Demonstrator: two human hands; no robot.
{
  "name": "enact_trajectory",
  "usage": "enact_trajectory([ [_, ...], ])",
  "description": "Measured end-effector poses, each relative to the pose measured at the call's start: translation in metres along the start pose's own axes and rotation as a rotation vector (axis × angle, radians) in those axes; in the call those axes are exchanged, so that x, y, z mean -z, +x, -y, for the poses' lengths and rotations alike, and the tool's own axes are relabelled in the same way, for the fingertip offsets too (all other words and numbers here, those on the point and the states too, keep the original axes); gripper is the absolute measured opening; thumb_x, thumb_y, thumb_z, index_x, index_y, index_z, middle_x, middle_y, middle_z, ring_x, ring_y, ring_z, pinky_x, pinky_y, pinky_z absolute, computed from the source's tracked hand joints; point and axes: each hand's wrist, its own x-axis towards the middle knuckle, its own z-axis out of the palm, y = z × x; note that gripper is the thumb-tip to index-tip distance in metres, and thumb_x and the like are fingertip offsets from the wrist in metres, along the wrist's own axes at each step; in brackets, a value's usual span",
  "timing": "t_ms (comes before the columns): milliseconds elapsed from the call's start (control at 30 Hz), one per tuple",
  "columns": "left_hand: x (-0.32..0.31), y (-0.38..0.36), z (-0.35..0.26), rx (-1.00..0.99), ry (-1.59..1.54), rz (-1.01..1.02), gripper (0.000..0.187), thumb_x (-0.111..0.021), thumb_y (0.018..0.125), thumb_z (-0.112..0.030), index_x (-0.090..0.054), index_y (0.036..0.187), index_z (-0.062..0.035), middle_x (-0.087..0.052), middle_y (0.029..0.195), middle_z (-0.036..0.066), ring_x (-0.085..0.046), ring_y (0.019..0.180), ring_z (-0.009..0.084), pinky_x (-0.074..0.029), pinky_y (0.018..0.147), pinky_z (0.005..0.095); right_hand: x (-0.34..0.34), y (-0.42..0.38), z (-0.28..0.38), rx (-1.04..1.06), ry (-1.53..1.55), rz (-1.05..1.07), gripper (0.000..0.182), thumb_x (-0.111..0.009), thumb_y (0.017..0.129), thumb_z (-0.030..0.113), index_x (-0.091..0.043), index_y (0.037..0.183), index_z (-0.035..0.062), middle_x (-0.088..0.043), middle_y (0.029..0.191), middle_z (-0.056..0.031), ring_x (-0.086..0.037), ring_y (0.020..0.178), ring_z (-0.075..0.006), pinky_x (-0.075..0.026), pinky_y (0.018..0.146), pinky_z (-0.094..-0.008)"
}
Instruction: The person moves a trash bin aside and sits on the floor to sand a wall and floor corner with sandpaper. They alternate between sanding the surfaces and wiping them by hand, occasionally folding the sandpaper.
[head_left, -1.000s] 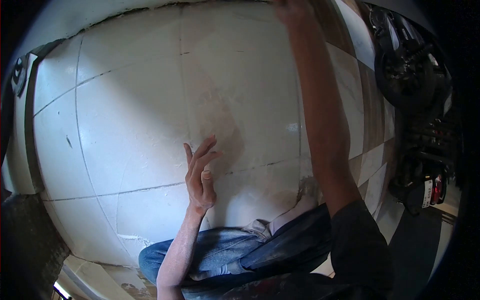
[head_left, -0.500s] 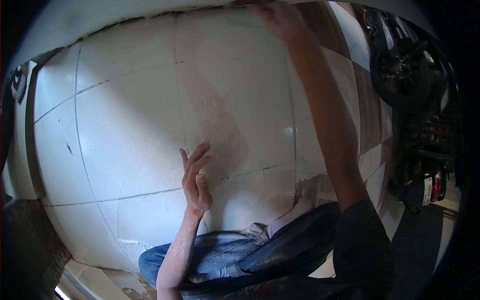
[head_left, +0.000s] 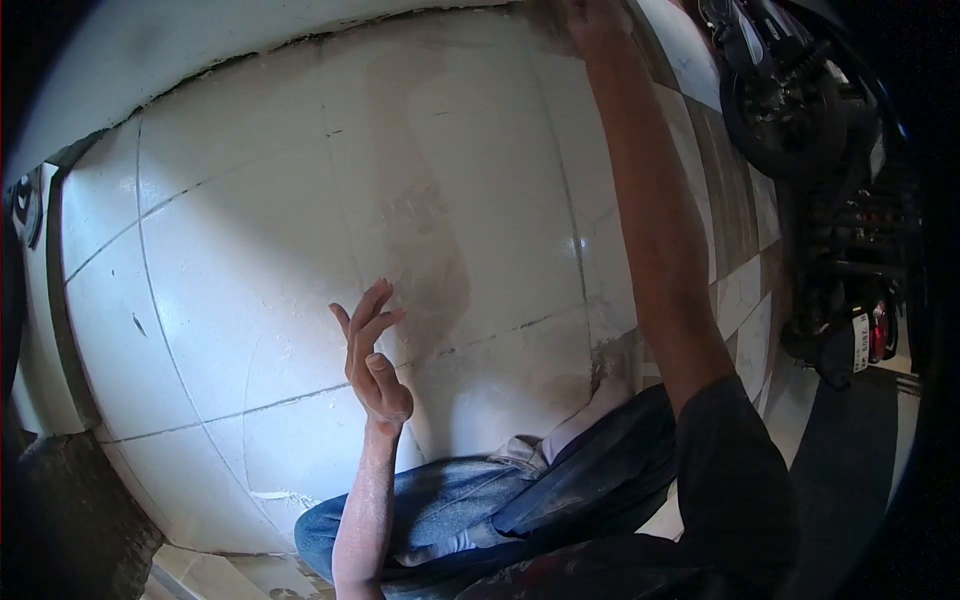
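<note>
My left hand (head_left: 376, 362) is raised over pale floor tiles (head_left: 290, 330), fingers loosely bent and apart, with nothing between them. Whitish dust coats its wrist and forearm. Far ahead, my right hand (head_left: 596, 22) reaches to the top edge of the view, near the foot of the wall. Its fingers are blurred and partly cut off, so whatever they may hold is hidden. A damp, brownish smear (head_left: 425, 270) runs across the tiles between my arms.
Folded legs in blue jeans (head_left: 440, 505) are below my hands. A motorcycle (head_left: 800, 120) and another vehicle with a red tail light (head_left: 880, 330) stand at the right. A white wall (head_left: 230, 40) borders the far side, with a dark gap along its base.
My right hand has moved to the right along the wall side, and a dark thing by its fingers has left view. My left hand keeps its pose. The camera has shifted slightly.
</note>
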Motion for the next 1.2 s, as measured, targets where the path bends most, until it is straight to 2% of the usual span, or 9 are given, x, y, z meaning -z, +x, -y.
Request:
enact_trajectory([
  [167,0.0,0.005,-0.001,0.003,0.03,0.014,0.059,-0.014,0.101,-0.045,-0.058,0.107,-0.0059,-0.056,0.126,0.019,-0.049,0.125,0.0326,-0.001,0.115,0.0559,-0.012,-0.007,-0.034,0.684,-1.932,0.064,0.032,-0.046,0.098,0.021,-0.055,0.124,0.0036,-0.061,0.114,-0.0124,-0.06,0.099,-0.027,-0.051,0.077,-0.0411],
  [200,0.003,0.004,0.0,-0.006,0.049,0.0,0.06,-0.013,0.101,-0.046,-0.058,0.107,-0.0059,-0.056,0.126,0.019,-0.049,0.124,0.0324,-0.001,0.115,0.056,-0.008,-0.005,-0.039,0.772,-1.982,0.101,0.032,-0.046,0.098,0.021,-0.054,0.124,0.0035,-0.061,0.114,-0.0124,-0.06,0.099,-0.0269,-0.051,0.077,-0.041],
  [233,0.006,0.003,0.001,0.006,0.06,0.002,0.06,-0.013,0.101,-0.046,-0.058,0.107,-0.0059,-0.056,0.126,0.019,-0.049,0.124,0.0324,-0.001,0.115,0.056,-0.005,-0.002,-0.037,0.721,-1.768,0.126,0.032,-0.046,0.098,0.021,-0.054,0.124,0.0033,-0.061,0.114,-0.0125,-0.06,0.099,-0.0269,-0.051,0.077,-0.0409],
  [267,0.007,0.005,0.002,0.0,0.052,-0.021,0.06,-0.014,0.101,-0.046,-0.058,0.107,-0.0056,-0.056,0.126,0.019,-0.049,0.124,0.0323,-0.001,0.115,0.056,-0.008,0.002,-0.039,0.484,-1.132,0.143,0.032,-0.046,0.098,0.02,-0.054,0.124,0.0032,-0.061,0.115,-0.0125,-0.06,0.099,-0.0269,-0.051,0.077,-0.0409],
  [300,0.008,0.007,0.003,-0.009,0.039,-0.047,0.061,-0.014,0.101,-0.047,-0.058,0.107,-0.0054,-0.056,0.126,0.019,-0.049,0.124,0.0322,-0.001,0.115,0.0561,-0.008,0.006,-0.041,0.337,-0.693,0.153,0.032,-0.046,0.098,0.02,-0.054,0.124,0.0031,-0.06,0.115,-0.0126,-0.06,0.099,-0.0268,-0.051,0.077,-0.0408],
  [333,0.009,0.007,0.002,-0.01,0.039,-0.048,0.061,-0.014,0.101,-0.047,-0.058,0.107,-0.0054,-0.056,0.126,0.019,-0.049,0.124,0.0322,-0.001,0.115,0.0561,-0.007,0.007,-0.045,0.305,-0.571,0.15,0.032,-0.046,0.098,0.02,-0.054,0.124,0.003,-0.06,0.115,-0.0126,-0.06,0.099,-0.0268,-0.051,0.077,-0.0407],
  [500,0.005,0.007,0.001,-0.005,0.033,-0.008,0.062,-0.013,0.101,-0.047,-0.059,0.106,-0.0045,-0.056,0.126,0.019,-0.049,0.124,0.0316,0.0,0.116,0.0557,-0.009,0.014,-0.06,0.308,-0.564,0.24,0.032,-0.046,0.098,0.018,-0.053,0.124,0.0023,-0.06,0.115,-0.0128,-0.059,0.099,-0.0266,-0.051,0.078,-0.0403],
  [1000,0.006,0.008,0.004,-0.002,0.035,-0.035,0.063,-0.013,0.101,-0.048,-0.059,0.106,-0.0054,-0.057,0.124,0.019,-0.048,0.126,0.0313,-0.001,0.116,0.0557,-0.039,0.012,-0.106,0.402,-0.564,0.203,0.031,-0.046,0.097,0.014,-0.051,0.124,0.0005,-0.058,0.115,-0.0135,-0.058,0.099,-0.0261,-0.05,0.078,-0.039],
  [1200,0.005,0.005,0.0,0.01,0.022,-0.02,0.063,-0.013,0.1,-0.048,-0.059,0.105,-0.0051,-0.057,0.124,0.019,-0.048,0.125,0.0319,0.0,0.115,0.0559,-0.024,0.01,-0.047,0.365,-0.602,0.273,0.031,-0.046,0.097,0.013,-0.051,0.124,-0.0003,-0.057,0.115,-0.0138,-0.057,0.099,-0.0258,-0.05,0.078,-0.0386],
])
